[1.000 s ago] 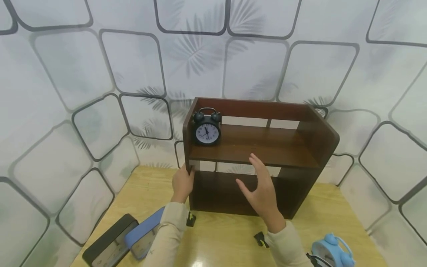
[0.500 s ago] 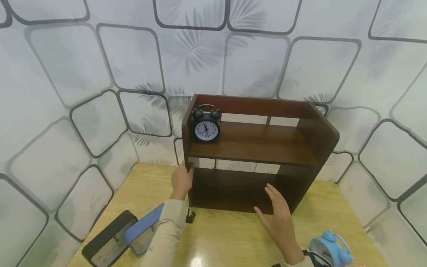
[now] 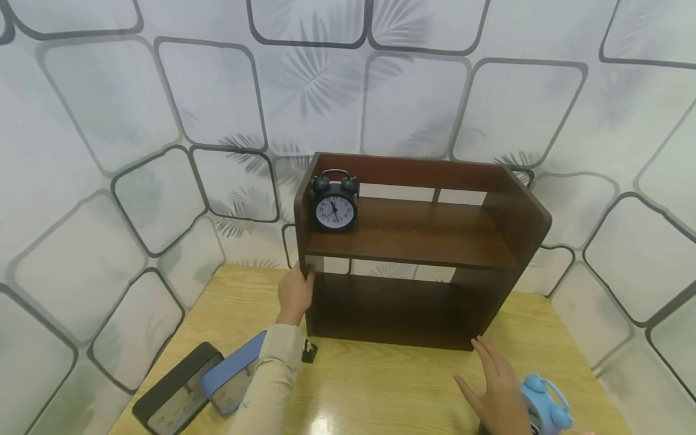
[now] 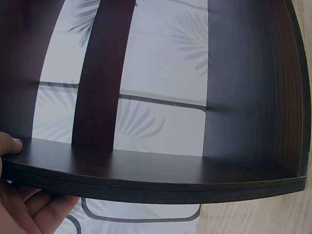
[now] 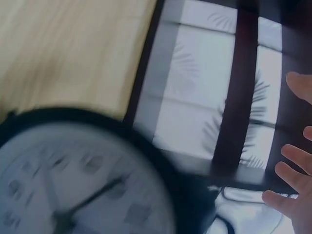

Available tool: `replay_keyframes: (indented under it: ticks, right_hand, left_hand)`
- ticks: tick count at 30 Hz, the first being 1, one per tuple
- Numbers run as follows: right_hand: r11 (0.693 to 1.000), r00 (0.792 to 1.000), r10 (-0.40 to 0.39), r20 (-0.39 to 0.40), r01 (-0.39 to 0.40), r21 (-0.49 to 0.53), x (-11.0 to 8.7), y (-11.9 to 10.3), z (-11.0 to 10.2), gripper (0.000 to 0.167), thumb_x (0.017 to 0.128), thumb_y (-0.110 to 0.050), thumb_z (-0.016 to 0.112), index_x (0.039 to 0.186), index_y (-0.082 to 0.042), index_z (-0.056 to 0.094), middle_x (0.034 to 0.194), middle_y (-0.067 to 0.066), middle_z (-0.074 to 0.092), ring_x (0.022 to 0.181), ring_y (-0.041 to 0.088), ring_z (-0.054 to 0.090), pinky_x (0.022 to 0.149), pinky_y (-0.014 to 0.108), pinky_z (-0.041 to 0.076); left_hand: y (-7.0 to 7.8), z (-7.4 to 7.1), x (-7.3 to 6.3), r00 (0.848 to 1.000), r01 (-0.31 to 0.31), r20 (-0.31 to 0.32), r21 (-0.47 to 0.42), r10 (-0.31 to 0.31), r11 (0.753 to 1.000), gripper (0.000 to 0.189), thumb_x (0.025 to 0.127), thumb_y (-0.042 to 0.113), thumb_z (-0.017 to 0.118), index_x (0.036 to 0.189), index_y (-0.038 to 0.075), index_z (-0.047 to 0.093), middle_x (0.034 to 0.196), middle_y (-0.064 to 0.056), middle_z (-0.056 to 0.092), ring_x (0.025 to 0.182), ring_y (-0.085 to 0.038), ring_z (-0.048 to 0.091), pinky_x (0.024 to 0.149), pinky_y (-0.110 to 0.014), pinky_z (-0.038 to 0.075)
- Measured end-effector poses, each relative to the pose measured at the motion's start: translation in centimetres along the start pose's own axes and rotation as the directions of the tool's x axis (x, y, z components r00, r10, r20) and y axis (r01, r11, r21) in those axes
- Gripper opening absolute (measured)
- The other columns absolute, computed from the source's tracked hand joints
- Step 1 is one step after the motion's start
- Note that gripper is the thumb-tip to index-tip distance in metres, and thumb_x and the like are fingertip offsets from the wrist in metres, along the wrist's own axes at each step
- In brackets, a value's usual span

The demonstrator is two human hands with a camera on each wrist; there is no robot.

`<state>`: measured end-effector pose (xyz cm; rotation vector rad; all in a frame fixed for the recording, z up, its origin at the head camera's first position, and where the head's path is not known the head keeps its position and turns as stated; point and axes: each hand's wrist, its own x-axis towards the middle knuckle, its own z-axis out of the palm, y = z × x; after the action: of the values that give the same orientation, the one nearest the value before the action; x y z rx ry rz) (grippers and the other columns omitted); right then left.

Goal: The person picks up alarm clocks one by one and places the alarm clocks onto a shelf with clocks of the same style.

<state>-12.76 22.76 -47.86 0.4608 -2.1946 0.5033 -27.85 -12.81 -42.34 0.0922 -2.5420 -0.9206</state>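
Observation:
My left hand (image 3: 295,295) grips the left side panel of a dark brown wooden shelf (image 3: 418,238). In the left wrist view, its thumb lies on the inner face and its fingers are curled against the outer face. On the upper board, at the left end, a black twin-bell alarm clock (image 3: 335,208) stands upright. My right hand (image 3: 499,389) has its fingers spread and holds nothing. It hovers in front of the shelf's lower right corner, beside a light blue alarm clock (image 3: 546,402) that it partly covers. A dark-rimmed round clock (image 5: 83,180) looms blurred and close in the right wrist view.
Two rectangular clocks, one black (image 3: 179,389) and one blue (image 3: 234,374), lie at the front left of the wooden table (image 3: 375,386). A small black piece with a yellow mark (image 3: 309,351) is near my left sleeve. Patterned wall covering encloses the back and sides.
My right hand has moved from in front of the shelf's middle down and to the right, toward the light blue clock. My left hand keeps its grip on the side panel.

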Motion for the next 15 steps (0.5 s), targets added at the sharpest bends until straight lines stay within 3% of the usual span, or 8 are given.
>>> replay_keyframes:
  ticks: [3,5,7,9,11,13,15]
  right_hand:
    - [0.999,0.999,-0.032,0.03,0.032,-0.011,-0.9,1.0,-0.4,0.081,0.088,-0.065,0.041,0.118,0.009,0.056,0.113,0.029,0.058,0.098,0.045,0.053,0.109,0.007,0.012]
    - [0.998,0.996,-0.058,0.062,0.059,-0.019,-1.6,1.7,-0.7,0.081,0.087,-0.066,0.041,0.115,0.008,0.058,0.11,0.028,0.059,0.097,0.045,0.054,0.109,0.016,0.025]
    - [0.996,0.99,-0.078,0.118,0.083,-0.037,-2.3,2.4,-0.9,0.079,0.084,-0.068,0.047,0.112,0.005,0.059,0.106,0.026,0.061,0.094,0.044,0.057,0.099,0.031,0.041]
    - [0.994,0.979,-0.084,0.184,0.096,-0.056,-3.1,3.1,-1.1,0.073,0.075,-0.064,0.064,0.109,0.001,0.061,0.102,0.024,0.062,0.09,0.041,0.06,0.081,0.042,0.048]
    - [0.993,0.964,-0.046,0.263,0.072,-0.092,-3.8,3.4,-1.3,0.071,0.063,-0.056,0.079,0.108,-0.004,0.062,0.1,0.02,0.064,0.085,0.036,0.063,0.066,0.047,0.049]
    - [0.992,0.94,0.016,0.342,0.029,-0.126,-4.2,3.4,-1.5,0.071,0.051,-0.045,0.088,0.106,-0.006,0.064,0.098,0.016,0.066,0.08,0.031,0.064,0.063,0.044,0.051]
    - [0.986,0.904,0.098,0.417,-0.031,-0.164,-4.5,3.2,-1.8,0.067,0.05,-0.04,0.089,0.104,-0.008,0.066,0.098,0.012,0.067,0.076,0.026,0.064,0.062,0.04,0.052]
  left_hand:
    - [0.0,0.0,0.0,1.0,0.002,-0.001,0.003,-0.002,1.0,0.024,0.095,0.026,0.051,0.096,0.003,0.058,0.085,-0.027,0.068,0.08,-0.045,0.064,0.067,-0.054,0.046]
    - [0.0,0.1,0.1,1.0,0.004,-0.003,0.002,-0.004,1.0,0.024,0.094,0.027,0.052,0.095,0.003,0.058,0.086,-0.027,0.068,0.081,-0.045,0.064,0.068,-0.054,0.046]
    - [0.0,0.1,0.0,1.0,0.005,-0.001,0.002,-0.005,1.0,0.024,0.094,0.027,0.051,0.095,0.003,0.058,0.086,-0.026,0.068,0.081,-0.045,0.065,0.068,-0.054,0.046]
    - [0.0,0.1,0.0,1.0,0.007,-0.002,0.001,-0.007,1.0,0.024,0.095,0.026,0.051,0.094,0.003,0.058,0.086,-0.026,0.068,0.081,-0.045,0.065,0.068,-0.054,0.046]
    - [0.0,0.0,0.0,1.0,0.009,0.0,0.0,-0.009,1.0,0.024,0.095,0.026,0.051,0.094,0.003,0.058,0.086,-0.026,0.068,0.082,-0.045,0.065,0.068,-0.053,0.046]
    - [0.0,0.0,0.0,1.0,0.01,0.001,0.001,-0.01,1.0,0.024,0.095,0.026,0.051,0.094,0.003,0.058,0.087,-0.026,0.068,0.082,-0.045,0.065,0.068,-0.053,0.047]
    - [-0.1,0.0,0.0,1.0,0.01,0.0,0.001,-0.01,1.0,0.025,0.095,0.027,0.051,0.094,0.003,0.058,0.087,-0.026,0.068,0.082,-0.044,0.065,0.068,-0.053,0.047]
